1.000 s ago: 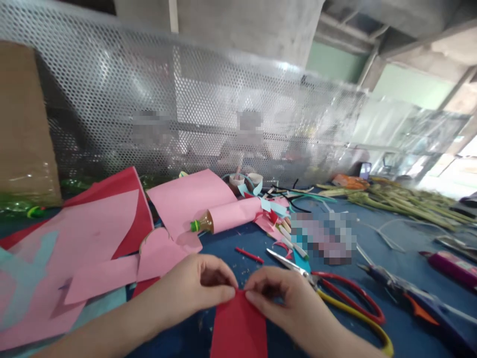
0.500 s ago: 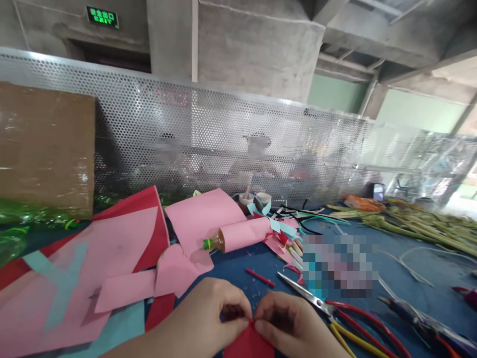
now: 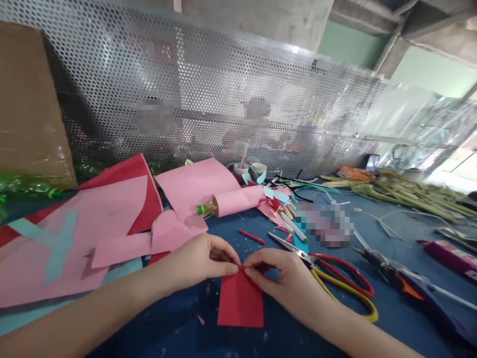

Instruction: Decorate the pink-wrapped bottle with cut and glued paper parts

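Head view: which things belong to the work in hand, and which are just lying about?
Work in hand:
- red paper, pinched near its top edge by the left hand and right hand

Lying about, judging by this moment:
- scissors, not held, though possibly a tool for this work
- pink-wrapped bottle
- red stick
- green stalks

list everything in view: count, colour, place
Held paper: one, red, front centre
Scissors: one, red-yellow handles, right of centre
Stick: one, red, beyond paper
Bottle: one, green-capped, pink-wrapped, centre
Sheets: several, pink, red, pale blue, left
Cardboard: one, brown, left rear
Plastic: amount unclear, green, left rear
Screen: one, silvery, rear
People: two-plus, blurred, behind screen
Cups: two, whitish, rear
Scraps: many, mixed, right of bottle
Packet: one, orange, right rear
Stalks: many, green, right rear
Glue gun: one, blue-orange, right
Tube: one, purple, right edge
Table: one, blue, underneath
Left hand: one, bare, pinching paper
Right hand: one, bare, pinching paper
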{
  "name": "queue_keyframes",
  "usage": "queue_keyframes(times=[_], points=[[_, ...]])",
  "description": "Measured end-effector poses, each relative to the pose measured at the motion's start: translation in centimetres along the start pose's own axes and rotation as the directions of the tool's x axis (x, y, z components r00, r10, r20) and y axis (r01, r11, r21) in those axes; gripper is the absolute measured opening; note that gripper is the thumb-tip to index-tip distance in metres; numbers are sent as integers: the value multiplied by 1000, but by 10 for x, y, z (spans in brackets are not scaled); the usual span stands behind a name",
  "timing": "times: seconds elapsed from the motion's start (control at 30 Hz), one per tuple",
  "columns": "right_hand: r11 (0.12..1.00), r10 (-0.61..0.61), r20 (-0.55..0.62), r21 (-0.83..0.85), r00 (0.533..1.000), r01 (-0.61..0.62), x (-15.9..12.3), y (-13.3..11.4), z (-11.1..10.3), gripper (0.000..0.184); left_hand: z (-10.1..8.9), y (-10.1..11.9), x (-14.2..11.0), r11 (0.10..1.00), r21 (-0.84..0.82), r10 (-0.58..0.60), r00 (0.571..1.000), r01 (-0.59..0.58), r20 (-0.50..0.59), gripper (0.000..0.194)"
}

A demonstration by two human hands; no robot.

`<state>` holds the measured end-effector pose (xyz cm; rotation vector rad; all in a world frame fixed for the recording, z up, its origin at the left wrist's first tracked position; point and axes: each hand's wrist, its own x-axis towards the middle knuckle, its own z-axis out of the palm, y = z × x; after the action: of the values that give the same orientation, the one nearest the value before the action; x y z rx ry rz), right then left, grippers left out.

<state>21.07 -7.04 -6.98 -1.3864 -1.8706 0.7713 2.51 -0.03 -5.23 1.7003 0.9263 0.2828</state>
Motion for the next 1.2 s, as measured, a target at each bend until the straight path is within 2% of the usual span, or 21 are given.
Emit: queue_keyframes(times=[0.07,0.13,0.27,0.33,0.4,0.57,0.63,0.73,0.87,1.0,1.1,1.2], points=[[1000,7,1,10,1000,-7,1,1,-1,14,-1,-1,2,998,-61,-24,1000,25,9,14],[996,53,21,76,998,-55,3,4,-2,12,0,0,2,998,-61,-1,1000,1,-5,15],[944,141,107,285,984,-166,7,9,-5,18,2,3,-1,996,71,59,995,-54,-82,14],[934,151,118,308,982,-180,8,10,-6,19,3,4,-3,990,133,67,991,-51,-118,15],[944,145,108,284,983,-171,8,9,-7,18,2,5,-4,988,148,61,991,-43,-122,16],[974,123,70,183,990,-134,6,5,-7,18,-1,2,0,998,54,27,999,-25,-42,19],[973,130,72,182,989,-141,6,6,-7,19,-2,1,1,999,47,25,998,-23,-53,18],[959,151,92,229,984,-168,5,8,-7,21,-1,3,-2,991,126,58,992,-44,-108,16],[945,145,95,281,985,-166,5,11,-8,21,0,9,-7,951,294,157,972,-101,-177,16],[949,145,82,269,986,-162,4,10,-8,20,-1,13,-9,911,394,209,959,-120,-190,16],[981,105,35,163,994,-109,3,6,-9,17,-3,12,-7,940,327,162,972,-98,-172,16],[997,47,7,68,999,-47,2,2,-10,17,-6,10,-5,984,168,72,994,-57,-86,15]])
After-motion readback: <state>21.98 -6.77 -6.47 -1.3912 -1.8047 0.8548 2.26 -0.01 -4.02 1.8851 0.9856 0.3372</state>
